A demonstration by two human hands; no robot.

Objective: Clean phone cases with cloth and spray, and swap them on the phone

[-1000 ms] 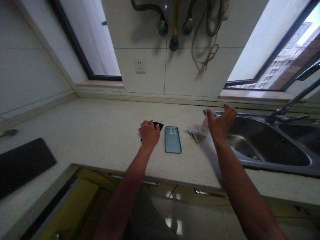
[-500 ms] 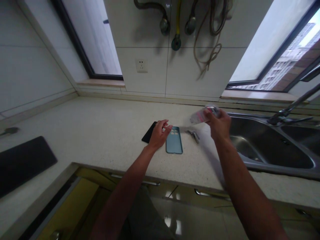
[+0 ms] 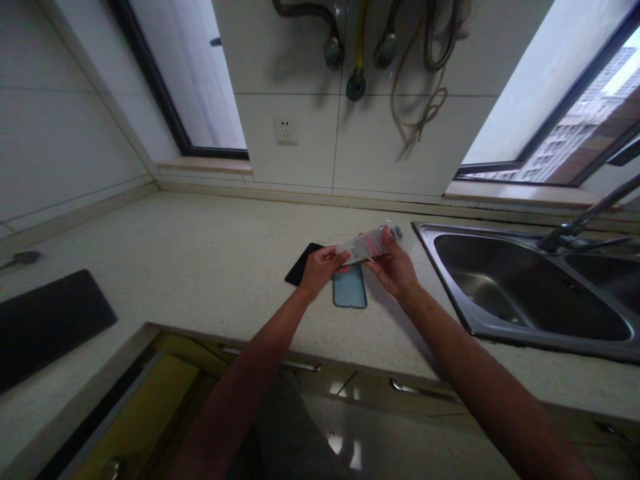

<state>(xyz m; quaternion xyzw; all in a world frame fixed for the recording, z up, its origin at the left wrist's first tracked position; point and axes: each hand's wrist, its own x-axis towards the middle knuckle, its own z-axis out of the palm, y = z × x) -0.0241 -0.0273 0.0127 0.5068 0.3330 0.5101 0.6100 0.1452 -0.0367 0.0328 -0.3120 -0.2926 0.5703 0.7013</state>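
Note:
A clear plastic packet (image 3: 364,247) with pale and pink printing is held between my two hands above the counter. My left hand (image 3: 320,272) is closed on its left end, thumb on top. My right hand (image 3: 395,267) grips the other end, where something dark shows at the tip. Below the packet lies a blue-grey phone case (image 3: 350,290), its upper part covered by the packet and fingers. A flat black phone-like slab (image 3: 301,265) rests beside it, partly behind my left hand. The small grey item right of the case is hidden by my right hand.
A steel double sink (image 3: 520,287) with a tap (image 3: 565,233) is set in the counter (image 3: 210,260) at right. At left lie a dark flat board (image 3: 55,327) and a small dark object (image 3: 27,257). Pipes and a socket (image 3: 285,131) are on the wall.
My right hand has come left from beside the sink, bringing the packet over the phone case. My left hand has taken hold of the packet's other end.

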